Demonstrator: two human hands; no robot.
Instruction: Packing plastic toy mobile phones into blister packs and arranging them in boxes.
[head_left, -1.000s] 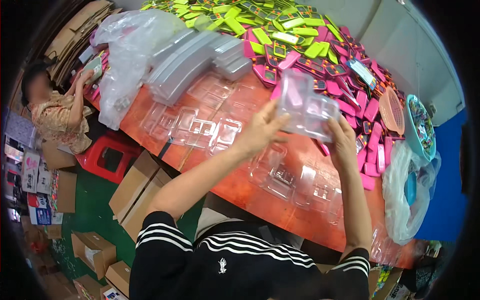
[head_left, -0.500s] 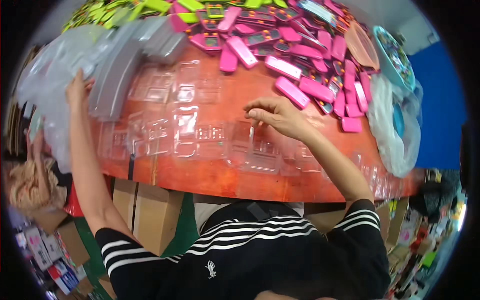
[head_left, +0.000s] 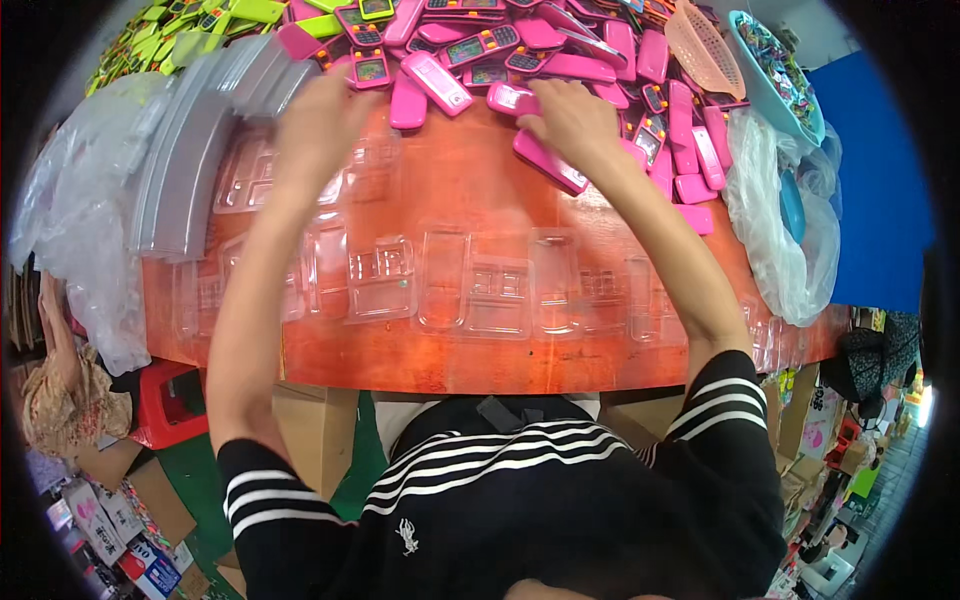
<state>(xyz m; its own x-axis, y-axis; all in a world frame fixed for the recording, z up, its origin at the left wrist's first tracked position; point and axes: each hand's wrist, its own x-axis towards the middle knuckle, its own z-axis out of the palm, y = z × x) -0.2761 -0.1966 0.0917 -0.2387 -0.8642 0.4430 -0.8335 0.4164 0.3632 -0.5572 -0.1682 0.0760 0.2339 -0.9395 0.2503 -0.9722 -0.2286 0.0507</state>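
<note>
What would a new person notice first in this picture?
First, the heap of pink toy phones across the far side of the orange table. The right hand rests among them and the blurred left hand reaches toward them. Nearer lies a row of clear plastic trays.

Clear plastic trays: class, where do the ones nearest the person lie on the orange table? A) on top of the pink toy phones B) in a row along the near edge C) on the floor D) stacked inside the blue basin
B: the clear plastic trays lie flat, side by side along the near edge of the orange table.
</note>
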